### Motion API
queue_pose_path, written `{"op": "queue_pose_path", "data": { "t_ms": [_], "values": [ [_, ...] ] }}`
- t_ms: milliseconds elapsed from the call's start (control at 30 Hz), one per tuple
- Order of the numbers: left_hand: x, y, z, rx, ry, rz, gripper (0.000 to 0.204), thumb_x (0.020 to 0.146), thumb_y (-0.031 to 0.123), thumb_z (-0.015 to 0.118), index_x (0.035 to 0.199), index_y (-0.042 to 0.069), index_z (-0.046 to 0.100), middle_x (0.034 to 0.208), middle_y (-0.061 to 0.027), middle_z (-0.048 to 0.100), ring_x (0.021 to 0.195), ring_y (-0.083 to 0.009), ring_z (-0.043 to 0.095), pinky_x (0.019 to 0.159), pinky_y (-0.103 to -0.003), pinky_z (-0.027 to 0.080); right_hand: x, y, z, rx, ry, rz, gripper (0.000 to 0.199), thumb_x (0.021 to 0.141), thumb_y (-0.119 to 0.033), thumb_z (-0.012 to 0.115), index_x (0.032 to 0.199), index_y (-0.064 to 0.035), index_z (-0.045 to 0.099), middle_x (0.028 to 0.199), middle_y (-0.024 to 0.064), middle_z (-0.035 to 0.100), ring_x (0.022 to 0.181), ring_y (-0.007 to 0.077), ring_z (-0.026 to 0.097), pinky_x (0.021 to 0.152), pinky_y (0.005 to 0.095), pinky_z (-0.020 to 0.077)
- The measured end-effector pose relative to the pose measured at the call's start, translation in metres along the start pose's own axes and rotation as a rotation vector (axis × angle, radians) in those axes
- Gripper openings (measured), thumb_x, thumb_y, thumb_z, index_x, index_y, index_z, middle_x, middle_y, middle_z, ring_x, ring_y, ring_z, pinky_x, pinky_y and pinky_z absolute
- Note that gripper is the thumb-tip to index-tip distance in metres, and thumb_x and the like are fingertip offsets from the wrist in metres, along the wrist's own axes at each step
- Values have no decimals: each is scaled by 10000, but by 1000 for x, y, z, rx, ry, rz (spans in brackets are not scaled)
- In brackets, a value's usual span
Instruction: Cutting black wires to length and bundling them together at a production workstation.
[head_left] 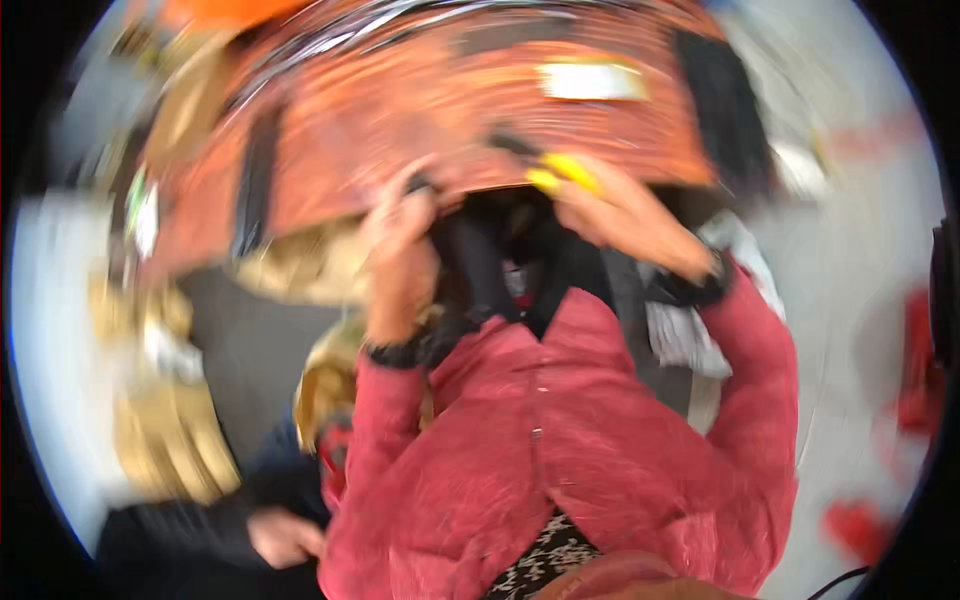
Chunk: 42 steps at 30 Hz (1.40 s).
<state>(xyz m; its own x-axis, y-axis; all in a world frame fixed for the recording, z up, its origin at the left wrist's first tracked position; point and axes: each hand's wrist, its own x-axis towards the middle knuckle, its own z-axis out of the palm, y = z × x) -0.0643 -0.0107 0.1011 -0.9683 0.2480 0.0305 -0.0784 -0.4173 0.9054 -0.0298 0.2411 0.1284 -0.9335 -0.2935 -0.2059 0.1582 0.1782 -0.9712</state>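
My right hand (625, 215) is closed round a hand tool with a yellow handle (568, 172) and a dark end that points left over the worktop; blur hides its exact kind. To its left, my left hand (398, 225) is raised at the near edge of the worktop, fingers bent, with a small black thing (418, 183) at the fingertips that I cannot make out. Both hands are apart, above the front edge of an orange-red table surface (400, 120) that looks wrapped in shiny film.
A white label (595, 81) lies on the table, with a dark strip (257, 180) at left and a black piece (722, 105) at right. Another person's hand (285, 537) shows at lower left, near tan packages (175, 430). Red objects (858, 530) lie on the floor at right.
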Motion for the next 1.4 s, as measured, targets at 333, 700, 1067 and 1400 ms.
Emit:
{"op": "queue_pose_path", "data": {
  "t_ms": [333, 700, 1067, 1400],
  "values": [
    [-10, -20, 11, -25, -283, -84, 517, 977, 192, 610, 1403, -25, 415, 1219, -123, 558, 1063, -229, 548, 977, -361, 438, 25, 89, -14, -1032, 804, -356, 221, 829, -271, 646, 893, -76, 563, 774, 122, 604, 755, 315, 627, 632, 468, 464],
    [-7, -27, 36, 29, -322, -128, 519, 975, 185, 613, 1405, -27, 412, 1193, -119, 568, 1082, -224, 546, 981, -358, 441, 26, 99, -11, -1155, 1060, -443, 137, 756, -224, 626, 827, -110, 602, 890, 57, 566, 902, 253, 542, 729, 407, 429],
    [-15, -28, 40, -96, -257, -107, 496, 944, 168, 648, 1355, -58, 488, 1123, -147, 643, 980, -225, 631, 902, -355, 499, -19, 70, -29, -1031, 897, -527, 235, 829, -147, 681, 1049, -80, 636, 987, 96, 617, 964, 310, 589, 791, 411, 483],
    [-20, -22, 26, -121, -248, -94, 482, 938, 198, 661, 1329, -51, 528, 1123, -166, 674, 958, -214, 652, 886, -340, 508, -27, 43, -13, -797, 652, -610, 209, 849, -78, 661, 1056, -53, 653, 1014, 97, 628, 957, 304, 611, 782, 381, 507]
  ]
}}
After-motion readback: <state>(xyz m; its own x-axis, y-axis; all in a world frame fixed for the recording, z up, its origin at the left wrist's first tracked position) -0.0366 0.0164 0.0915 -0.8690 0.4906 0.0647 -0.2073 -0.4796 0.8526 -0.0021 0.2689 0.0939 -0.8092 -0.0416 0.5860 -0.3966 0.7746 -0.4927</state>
